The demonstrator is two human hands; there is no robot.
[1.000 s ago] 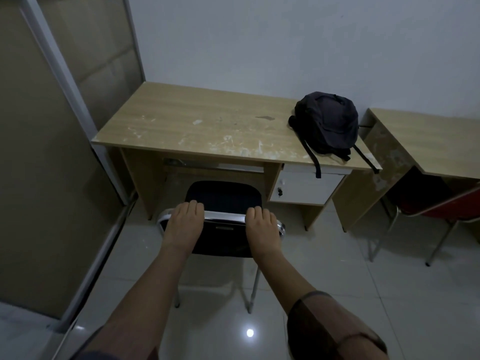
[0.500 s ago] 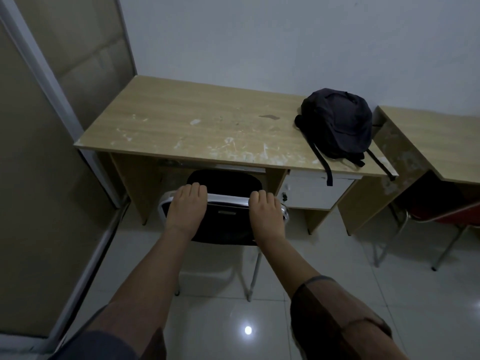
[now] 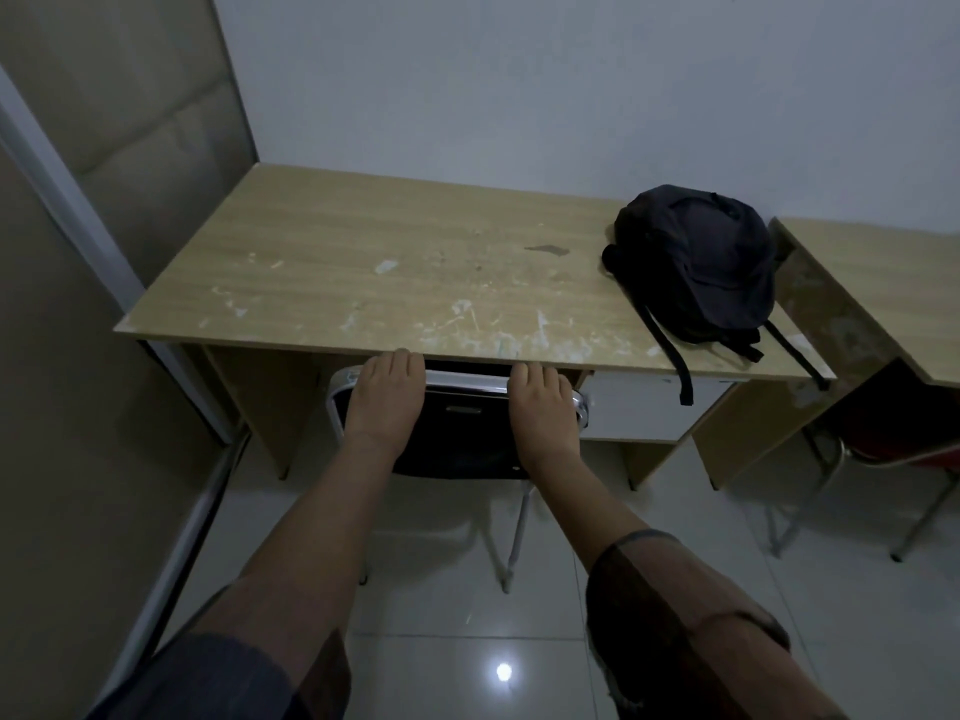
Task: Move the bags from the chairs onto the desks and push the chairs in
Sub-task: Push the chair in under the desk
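Note:
A black chair point(image 3: 457, 433) with a chrome frame stands under the front edge of a worn wooden desk point(image 3: 363, 272). Its seat is hidden beneath the desktop and only the backrest shows. My left hand point(image 3: 382, 397) and my right hand point(image 3: 543, 407) both grip the top rail of the backrest, fingers curled over it, right at the desk's edge. A black backpack point(image 3: 696, 262) lies on the right end of the desk, its straps hanging over the front edge.
A second wooden desk point(image 3: 893, 283) adjoins on the right, with a red chair point(image 3: 893, 449) partly under it. A partition wall point(image 3: 62, 356) with a metal frame runs along the left. White drawers point(image 3: 639, 407) sit under the desk. The floor is glossy tile.
Both hands have pushed the black chair forward until its seat went under the desk. The camera has moved closer to the desk.

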